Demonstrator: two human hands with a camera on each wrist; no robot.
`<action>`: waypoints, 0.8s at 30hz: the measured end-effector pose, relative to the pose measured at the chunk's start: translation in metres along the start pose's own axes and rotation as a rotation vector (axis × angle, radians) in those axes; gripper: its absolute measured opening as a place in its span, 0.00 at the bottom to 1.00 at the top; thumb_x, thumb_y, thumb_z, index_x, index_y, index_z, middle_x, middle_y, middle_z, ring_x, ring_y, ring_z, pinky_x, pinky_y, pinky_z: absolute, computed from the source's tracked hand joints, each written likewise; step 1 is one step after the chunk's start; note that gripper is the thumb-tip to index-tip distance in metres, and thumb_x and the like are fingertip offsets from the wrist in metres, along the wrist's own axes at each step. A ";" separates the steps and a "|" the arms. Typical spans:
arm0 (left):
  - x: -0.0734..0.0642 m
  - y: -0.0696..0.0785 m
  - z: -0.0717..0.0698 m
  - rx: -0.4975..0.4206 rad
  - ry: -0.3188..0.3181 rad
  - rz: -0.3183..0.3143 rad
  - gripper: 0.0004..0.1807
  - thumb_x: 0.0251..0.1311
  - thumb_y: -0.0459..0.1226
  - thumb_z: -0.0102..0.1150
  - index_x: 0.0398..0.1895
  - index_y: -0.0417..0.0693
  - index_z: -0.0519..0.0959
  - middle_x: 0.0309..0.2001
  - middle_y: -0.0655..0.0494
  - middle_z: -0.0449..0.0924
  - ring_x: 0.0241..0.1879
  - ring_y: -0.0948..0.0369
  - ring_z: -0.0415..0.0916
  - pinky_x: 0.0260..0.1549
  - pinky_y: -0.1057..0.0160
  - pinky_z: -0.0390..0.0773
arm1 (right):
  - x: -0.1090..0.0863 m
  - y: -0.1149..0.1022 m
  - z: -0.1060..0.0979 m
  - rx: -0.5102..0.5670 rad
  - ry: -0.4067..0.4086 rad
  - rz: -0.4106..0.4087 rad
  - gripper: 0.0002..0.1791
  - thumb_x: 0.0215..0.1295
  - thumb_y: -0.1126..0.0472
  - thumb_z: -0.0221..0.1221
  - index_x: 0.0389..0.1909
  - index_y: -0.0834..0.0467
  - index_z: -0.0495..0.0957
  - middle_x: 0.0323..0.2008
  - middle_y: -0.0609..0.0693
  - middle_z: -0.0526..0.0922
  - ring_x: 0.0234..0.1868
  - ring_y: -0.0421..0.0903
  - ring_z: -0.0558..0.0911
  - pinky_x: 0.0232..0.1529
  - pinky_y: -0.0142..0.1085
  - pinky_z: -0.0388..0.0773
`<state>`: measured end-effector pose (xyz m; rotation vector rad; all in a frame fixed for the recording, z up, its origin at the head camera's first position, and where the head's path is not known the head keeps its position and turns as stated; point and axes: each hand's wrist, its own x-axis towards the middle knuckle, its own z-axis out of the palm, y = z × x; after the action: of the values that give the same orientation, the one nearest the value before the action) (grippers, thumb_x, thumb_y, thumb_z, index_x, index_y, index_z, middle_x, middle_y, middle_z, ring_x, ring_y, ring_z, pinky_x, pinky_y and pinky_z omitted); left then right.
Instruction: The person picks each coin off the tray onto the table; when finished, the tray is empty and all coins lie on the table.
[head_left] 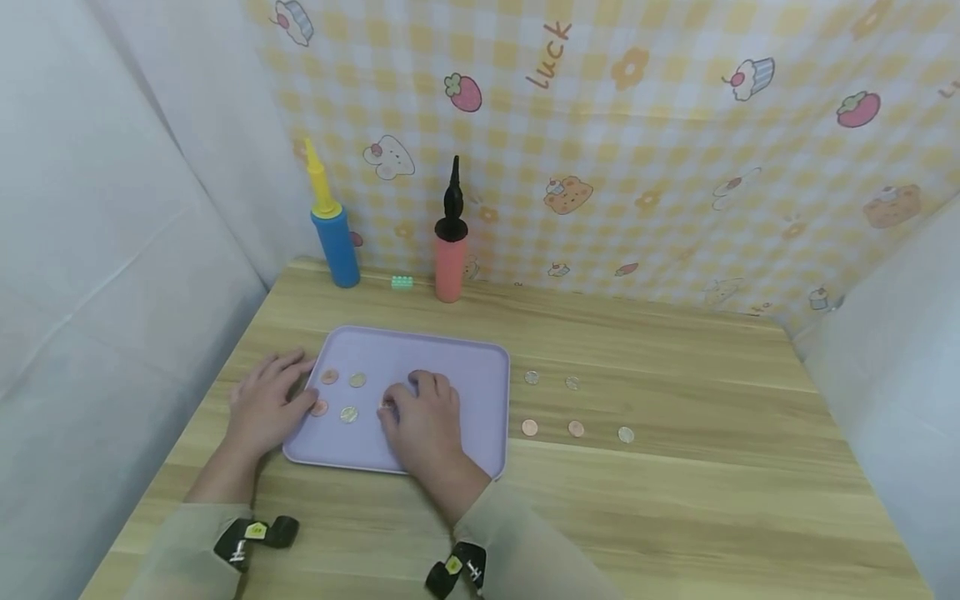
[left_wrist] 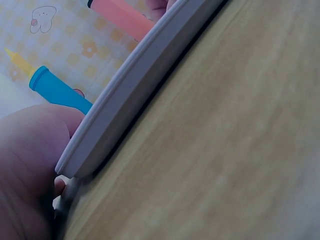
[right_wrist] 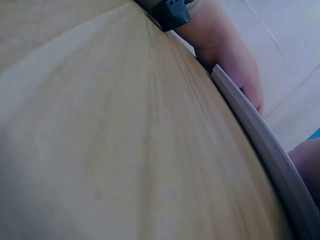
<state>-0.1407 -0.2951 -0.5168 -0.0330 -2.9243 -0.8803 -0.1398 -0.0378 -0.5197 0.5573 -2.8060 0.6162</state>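
Note:
A lilac tray (head_left: 420, 350) lies on the wooden table, with two copper-coloured coins (head_left: 330, 377) and two silvery coins (head_left: 348, 414) near its left side. My left hand (head_left: 264, 404) rests at the tray's left edge, thumb over the rim beside the lower copper coin. In the left wrist view that hand's base (left_wrist: 30, 150) fills the left, close against the tray's side wall (left_wrist: 115, 105). Over the middle of the tray, my right hand (head_left: 427, 425) has thumb and forefinger pinched at a copper-coloured coin (head_left: 386, 406), mostly hidden by the fingers.
Right of the tray lie several more coins, including a copper one (head_left: 529, 427) and a silvery one (head_left: 626, 435). Behind stand a blue and yellow hand pump (head_left: 337, 246), a small green toy brick (head_left: 402, 282) and a pink and black pump (head_left: 450, 267), before a checked cloth.

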 end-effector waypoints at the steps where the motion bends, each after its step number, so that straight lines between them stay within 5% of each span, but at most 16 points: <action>1: 0.000 0.000 0.000 0.000 0.003 0.002 0.28 0.72 0.42 0.58 0.72 0.39 0.75 0.79 0.34 0.62 0.79 0.29 0.47 0.65 0.20 0.45 | 0.000 0.001 0.000 0.032 0.001 0.011 0.07 0.71 0.45 0.68 0.41 0.43 0.87 0.60 0.50 0.80 0.64 0.53 0.74 0.62 0.51 0.71; 12: -0.001 -0.003 0.005 -0.006 0.012 0.005 0.28 0.72 0.41 0.59 0.72 0.38 0.75 0.79 0.35 0.62 0.79 0.29 0.47 0.66 0.19 0.43 | 0.001 0.004 0.001 0.161 -0.054 0.075 0.08 0.69 0.48 0.71 0.41 0.47 0.87 0.63 0.49 0.79 0.66 0.53 0.71 0.65 0.51 0.67; 24: 0.000 -0.004 0.006 0.000 0.015 0.006 0.29 0.73 0.41 0.59 0.73 0.39 0.74 0.79 0.34 0.62 0.78 0.29 0.48 0.65 0.20 0.45 | 0.001 0.007 0.004 0.196 0.080 -0.122 0.05 0.66 0.56 0.74 0.40 0.41 0.91 0.41 0.32 0.90 0.53 0.42 0.81 0.62 0.49 0.67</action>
<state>-0.1414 -0.2948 -0.5240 -0.0354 -2.9091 -0.8755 -0.1436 -0.0335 -0.5252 0.7175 -2.6302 0.8726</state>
